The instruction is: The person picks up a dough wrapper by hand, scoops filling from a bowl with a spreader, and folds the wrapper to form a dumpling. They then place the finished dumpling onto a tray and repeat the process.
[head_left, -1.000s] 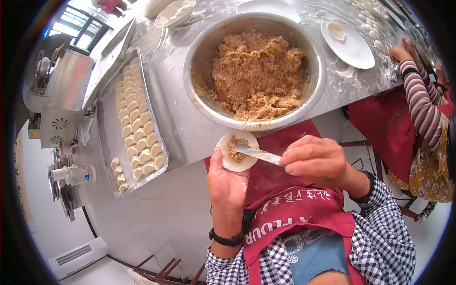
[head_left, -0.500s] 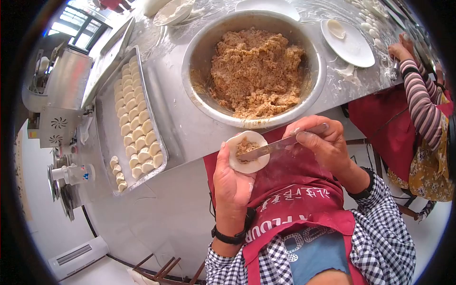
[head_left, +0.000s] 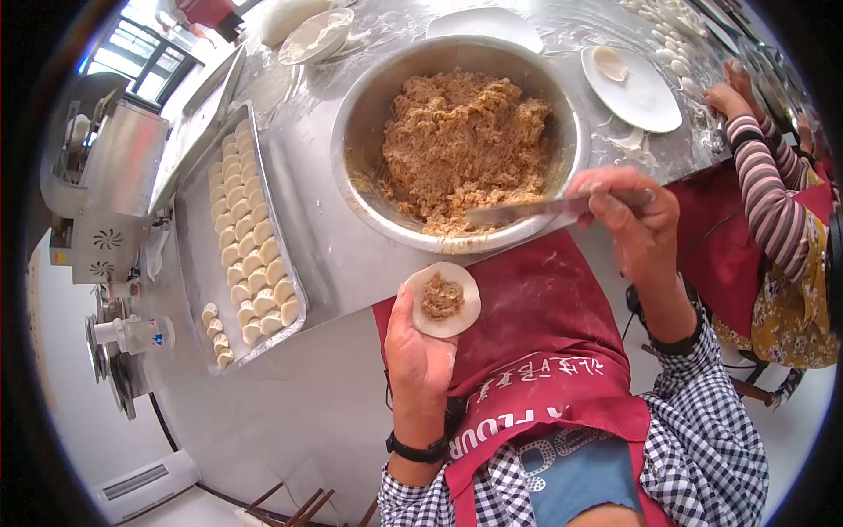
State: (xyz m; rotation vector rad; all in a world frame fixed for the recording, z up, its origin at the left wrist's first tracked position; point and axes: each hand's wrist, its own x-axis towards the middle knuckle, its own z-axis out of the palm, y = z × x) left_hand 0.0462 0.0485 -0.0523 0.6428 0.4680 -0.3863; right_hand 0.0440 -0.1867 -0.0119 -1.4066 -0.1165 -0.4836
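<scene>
A round dumpling wrapper point(head_left: 467, 303) with a lump of meat filling point(head_left: 442, 297) at its middle rests on the fingers of my left hand point(head_left: 414, 347), the thumb at its left edge. My right hand point(head_left: 628, 215) is closed around the handle end of a flat metal spatula point(head_left: 522, 211). The blade points left over the near rim of a large steel bowl point(head_left: 351, 189), its tip at the edge of the minced filling point(head_left: 465, 140) inside. My right fingers are slightly blurred.
Left of the bowl, a metal tray point(head_left: 195, 303) holds rows of folded dumplings point(head_left: 250, 255). Behind it stand a flour bowl point(head_left: 316, 37) and a machine point(head_left: 123, 176). A white plate point(head_left: 645, 101) bears one wrapper point(head_left: 609, 63). At right, a co-worker's hands point(head_left: 733, 92) work over the table.
My right hand has lifted the spatula off the wrapper and carried it up to the bowl's near edge. My left hand has lowered slightly with the wrapper, leaving its filling uncovered.
</scene>
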